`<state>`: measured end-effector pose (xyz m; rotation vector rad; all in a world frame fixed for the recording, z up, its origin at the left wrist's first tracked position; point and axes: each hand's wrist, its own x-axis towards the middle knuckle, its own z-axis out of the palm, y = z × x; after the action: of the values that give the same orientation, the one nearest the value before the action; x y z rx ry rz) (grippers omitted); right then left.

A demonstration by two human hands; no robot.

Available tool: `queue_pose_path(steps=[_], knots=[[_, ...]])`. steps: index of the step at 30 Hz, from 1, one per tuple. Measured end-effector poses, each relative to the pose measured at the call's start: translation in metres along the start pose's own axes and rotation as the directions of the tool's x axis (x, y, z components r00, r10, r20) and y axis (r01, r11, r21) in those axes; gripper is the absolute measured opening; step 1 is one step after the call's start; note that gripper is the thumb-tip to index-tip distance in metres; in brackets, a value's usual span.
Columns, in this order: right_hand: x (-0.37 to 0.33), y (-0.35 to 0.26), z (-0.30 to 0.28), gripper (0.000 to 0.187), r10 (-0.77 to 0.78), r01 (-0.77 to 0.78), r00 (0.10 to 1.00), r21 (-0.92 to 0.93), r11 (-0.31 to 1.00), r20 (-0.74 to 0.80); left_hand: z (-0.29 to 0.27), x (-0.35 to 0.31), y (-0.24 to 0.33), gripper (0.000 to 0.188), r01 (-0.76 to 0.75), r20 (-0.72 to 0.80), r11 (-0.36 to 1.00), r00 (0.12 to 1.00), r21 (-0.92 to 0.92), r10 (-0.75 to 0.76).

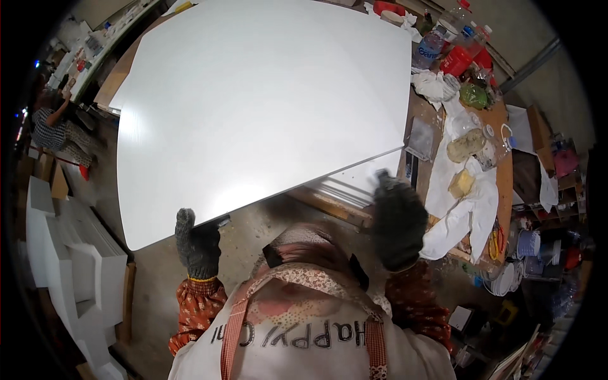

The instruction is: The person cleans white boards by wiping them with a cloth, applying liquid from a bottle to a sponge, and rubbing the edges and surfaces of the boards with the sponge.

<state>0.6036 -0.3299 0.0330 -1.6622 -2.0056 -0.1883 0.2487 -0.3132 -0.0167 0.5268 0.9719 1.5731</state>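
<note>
My left hand (197, 244), in a grey knit work glove with a yellow cuff band, is clenched on the near edge of a large flat white rectangular board (266, 107), fingers curled up against its underside near the lower left corner. My right hand (398, 221), in a dark glove, is raised at the same edge further along, blurred; it touches or nearly touches the board, but I cannot tell whether it is gripping. Orange patterned sleeves on both forearms, a floral apron strap below.

The board is lifted and tilted, filling the upper middle of the view, with its far side over the wooden tabletop (503, 171) and its near edge above the concrete floor (253, 228). Just under that edge lies a stack of white panels (348, 187) on a wooden strip.

To the right, the tabletop carries crumpled white cloths (462, 215), a green bag (474, 96), clear plastic bottles (434, 44), a red container (457, 61) and small jars. Buckets and rolls stand near its right end.

To the left, well apart, white foam blocks (76, 253) are stacked on the floor. Another person (54, 123) in a checked shirt is at the far left.
</note>
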Motion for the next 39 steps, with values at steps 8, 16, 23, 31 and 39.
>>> queue_pose_path(steps=[8,16,23,31,39], knots=[[0.024,0.065,0.002,0.017,-0.017,0.024,0.976,0.033,0.999,-0.216,0.035,-0.001,-0.010,0.021,-0.135,-0.155,0.984,0.981,-0.119,0.116],[0.008,0.096,0.009,0.025,0.152,-0.151,0.962,0.022,0.988,-0.229,0.089,-0.044,0.023,0.044,-0.165,0.612,0.859,0.765,0.485,-0.199],[0.001,0.110,0.020,0.022,0.202,-0.155,0.950,0.204,0.967,-0.238,0.184,0.079,-0.026,0.063,-0.710,0.873,-0.578,0.487,0.403,0.010],[-0.008,0.123,0.007,0.023,0.621,-0.417,0.770,0.621,0.664,-0.146,0.285,-0.029,-0.116,0.041,-0.949,0.976,0.314,0.084,0.016,0.203],[-0.017,0.129,0.014,0.023,0.348,-0.215,0.915,0.483,0.849,-0.204,0.259,0.048,-0.058,0.028,-0.876,0.919,-0.277,0.383,0.394,0.095]])
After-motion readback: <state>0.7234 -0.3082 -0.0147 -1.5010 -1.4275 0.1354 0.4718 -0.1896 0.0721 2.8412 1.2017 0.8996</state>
